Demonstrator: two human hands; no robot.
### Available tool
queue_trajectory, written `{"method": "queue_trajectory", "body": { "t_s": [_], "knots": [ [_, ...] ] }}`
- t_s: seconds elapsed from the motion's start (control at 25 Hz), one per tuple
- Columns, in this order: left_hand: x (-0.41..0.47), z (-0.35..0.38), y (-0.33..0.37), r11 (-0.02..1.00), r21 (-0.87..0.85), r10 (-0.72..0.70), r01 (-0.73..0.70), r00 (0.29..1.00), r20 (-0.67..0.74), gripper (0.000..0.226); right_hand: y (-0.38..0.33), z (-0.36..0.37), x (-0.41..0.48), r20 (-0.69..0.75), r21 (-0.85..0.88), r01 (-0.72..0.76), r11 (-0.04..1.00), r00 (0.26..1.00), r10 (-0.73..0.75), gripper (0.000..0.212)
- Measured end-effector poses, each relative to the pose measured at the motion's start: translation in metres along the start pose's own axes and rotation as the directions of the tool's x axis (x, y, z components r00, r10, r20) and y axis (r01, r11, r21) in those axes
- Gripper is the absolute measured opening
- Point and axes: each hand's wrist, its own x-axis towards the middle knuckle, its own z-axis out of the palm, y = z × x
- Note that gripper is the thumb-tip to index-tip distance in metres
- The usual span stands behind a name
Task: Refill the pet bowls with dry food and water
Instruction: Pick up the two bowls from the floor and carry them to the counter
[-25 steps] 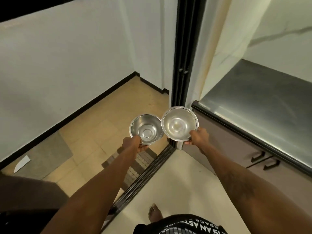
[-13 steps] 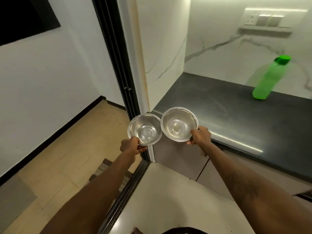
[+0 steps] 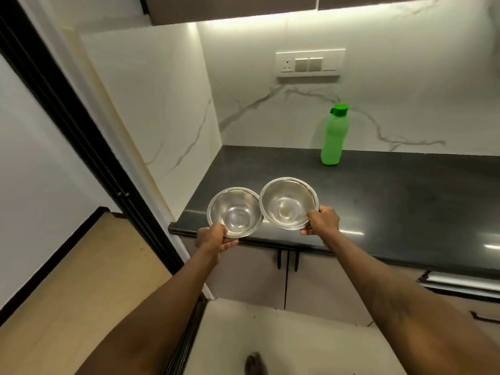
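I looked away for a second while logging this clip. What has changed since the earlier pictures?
The person turned from the doorway to face the dark countertop, bringing the left bowl and right bowl over its front edge. The green bottle came into view, upright near the wall. Unchanged: the left hand holds the left bowl's rim and the right hand the right bowl's. The bowls are side by side, both empty.
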Motion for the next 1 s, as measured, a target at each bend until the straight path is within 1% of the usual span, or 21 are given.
{"method": "queue_trajectory", "body": {
  "t_s": [0.2, 0.32, 0.4, 0.52, 0.68, 0.88, 1.0],
  "knots": [
    [0.032, 0.067, 0.006, 0.999, 0.04, -0.036, 0.033, 0.996, 0.084, 0.025, 0.007, -0.031, 0.041, -0.112, 0.02, -0.044, 0.999, 0.993, 0.046, 0.024],
    [0.061, 0.103, 0.009, 0.997, 0.06, -0.06, 0.053, 0.991, 0.122, 0.032, 0.007, -0.041, 0.07, -0.156, 0.034, -0.069, 0.997, 0.985, 0.074, 0.026],
    [0.079, 0.123, 0.012, 0.995, 0.073, -0.075, 0.065, 0.986, 0.151, 0.033, 0.007, -0.047, 0.09, -0.182, 0.046, -0.09, 0.995, 0.978, 0.097, 0.028],
    [0.097, 0.15, 0.02, 0.991, 0.12, -0.076, 0.059, 0.986, 0.149, 0.028, 0.002, -0.052, 0.113, -0.229, 0.054, -0.126, 0.991, 0.964, 0.135, 0.023],
    [0.123, 0.175, 0.02, 0.987, 0.149, -0.091, 0.067, 0.982, 0.164, 0.03, 0.004, -0.054, 0.13, -0.242, 0.09, -0.15, 0.985, 0.956, 0.168, 0.02],
    [0.128, 0.197, 0.018, 0.979, 0.192, -0.094, 0.061, 0.98, 0.173, 0.029, 0.013, -0.066, 0.147, -0.256, 0.131, -0.186, 0.974, 0.943, 0.214, 0.022],
    [0.133, 0.203, 0.013, 0.979, 0.188, -0.105, 0.074, 0.981, 0.161, 0.03, 0.015, -0.072, 0.154, -0.263, 0.112, -0.202, 0.973, 0.938, 0.225, 0.022]
  ]
}}
